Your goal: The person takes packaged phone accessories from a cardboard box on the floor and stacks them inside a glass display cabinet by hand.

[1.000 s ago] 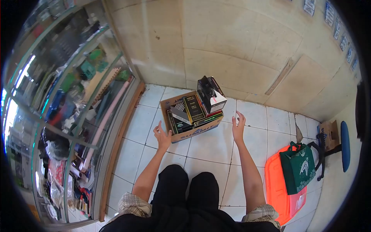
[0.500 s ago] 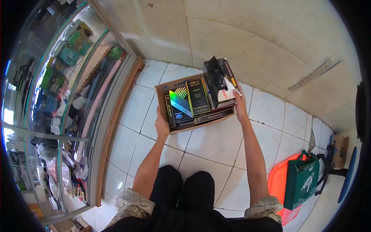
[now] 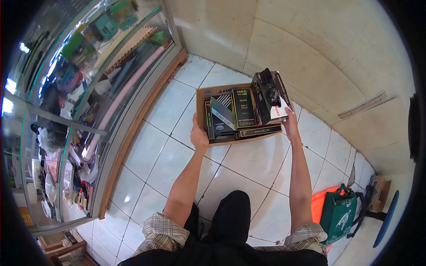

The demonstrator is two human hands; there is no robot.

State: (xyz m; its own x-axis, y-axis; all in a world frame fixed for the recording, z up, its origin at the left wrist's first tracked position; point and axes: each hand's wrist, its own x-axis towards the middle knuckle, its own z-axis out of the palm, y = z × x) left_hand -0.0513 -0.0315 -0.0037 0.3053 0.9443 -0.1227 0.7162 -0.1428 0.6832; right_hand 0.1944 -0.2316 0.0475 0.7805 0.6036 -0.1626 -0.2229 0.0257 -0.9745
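An open cardboard box point(image 3: 201, 102) is held up above the tiled floor between my two hands. My left hand point(image 3: 199, 134) grips its left side, thumb up along the wall. On the right, my right hand point(image 3: 291, 126) clasps the corner where a taller black box point(image 3: 265, 104) with a white patch and red lettering stands tilted inside. Dark crumpled pieces lie on top of that black box. Beside it are a black and gold packet point(image 3: 243, 107) marked "GLASS", a striped black packet point(image 3: 222, 116) and a flat dark packet point(image 3: 259, 131). My fingers under the box are hidden.
A glass display cabinet point(image 3: 133, 119) full of goods runs along the left. Pale wall panels point(image 3: 306, 40) close off the far side. At lower right are a green bag point(image 3: 339, 215), something orange point(image 3: 318, 204) and a small cardboard carton point(image 3: 378, 193).
The view has turned, and the box with both hands now sits further right in it. My legs have shifted, with one knee now ahead of the other. Both hands keep their hold.
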